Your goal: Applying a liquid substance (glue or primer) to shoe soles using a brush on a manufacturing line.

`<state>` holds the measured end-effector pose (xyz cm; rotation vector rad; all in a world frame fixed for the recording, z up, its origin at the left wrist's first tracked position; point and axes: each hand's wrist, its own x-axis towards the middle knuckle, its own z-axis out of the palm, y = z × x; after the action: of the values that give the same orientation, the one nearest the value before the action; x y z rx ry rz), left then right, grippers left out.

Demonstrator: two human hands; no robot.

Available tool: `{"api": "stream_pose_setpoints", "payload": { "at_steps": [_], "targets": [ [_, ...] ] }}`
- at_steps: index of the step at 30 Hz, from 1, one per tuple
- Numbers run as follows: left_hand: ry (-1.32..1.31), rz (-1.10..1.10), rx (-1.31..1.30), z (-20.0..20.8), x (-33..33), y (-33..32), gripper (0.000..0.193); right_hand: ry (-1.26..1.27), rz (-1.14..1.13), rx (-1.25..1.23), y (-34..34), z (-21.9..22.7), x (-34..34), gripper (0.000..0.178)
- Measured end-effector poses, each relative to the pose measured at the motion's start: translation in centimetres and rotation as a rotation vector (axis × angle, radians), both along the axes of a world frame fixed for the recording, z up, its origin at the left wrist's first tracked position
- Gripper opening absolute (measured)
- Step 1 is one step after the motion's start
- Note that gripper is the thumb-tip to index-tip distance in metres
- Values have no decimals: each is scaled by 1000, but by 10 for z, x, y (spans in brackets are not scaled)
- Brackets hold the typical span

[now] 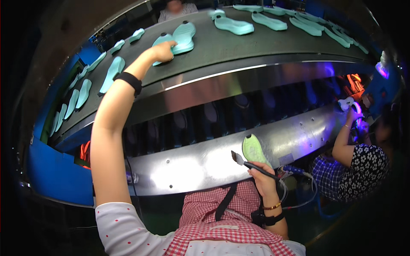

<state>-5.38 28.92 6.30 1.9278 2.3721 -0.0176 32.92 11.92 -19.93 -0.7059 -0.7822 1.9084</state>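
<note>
My left arm is stretched far forward over the dark belt. There my left hand has its fingers closed on the edge of a turquoise shoe sole; the hand hides part of it. A second turquoise sole lies right beside it, touching the fingertips. Low and close to my body, my right hand grips a brush with a black handle and dark bristles pointing left. A pale green shoe sole stands out above the same hand, its lower end hidden by the fingers, so I cannot tell how it is held.
More turquoise soles lie along the belt, left and right. A shiny metal ledge runs before me, with a dark rack behind it. Cables hang at right near a seated co-worker. Another person is across the belt.
</note>
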Motion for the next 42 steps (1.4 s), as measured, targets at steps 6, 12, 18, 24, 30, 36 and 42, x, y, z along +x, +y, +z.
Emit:
{"api": "stream_pose_setpoints", "payload": {
  "at_steps": [6, 12, 18, 24, 30, 36, 42],
  "targets": [
    [117, -126, 282, -4, 11, -66, 35, 7, -70, -10, 13, 5, -7, 22],
    [-531, -83, 973, -36, 46, -160, 31, 3, -147, -63, 14, 20, 1, 19],
    [-1915, 253, 578, -96, 55, -228, 37, -21, -152, -75, 10, 28, 0, 18],
    [-2580, -72, 231, -191, 104, -286, 86, -29, -113, -54, 3, 30, -5, 19],
    [-2583, 167, 154, -256, 164, -282, 88, -78, 67, 55, -8, 41, -26, 18],
    [-2723, 180, 144, -240, 183, -285, 90, -218, 226, 196, -8, 53, -62, 20],
    [-2726, 174, 248, -246, 188, -286, 79, -262, 262, 252, -3, 61, -87, 18]
  ]
}}
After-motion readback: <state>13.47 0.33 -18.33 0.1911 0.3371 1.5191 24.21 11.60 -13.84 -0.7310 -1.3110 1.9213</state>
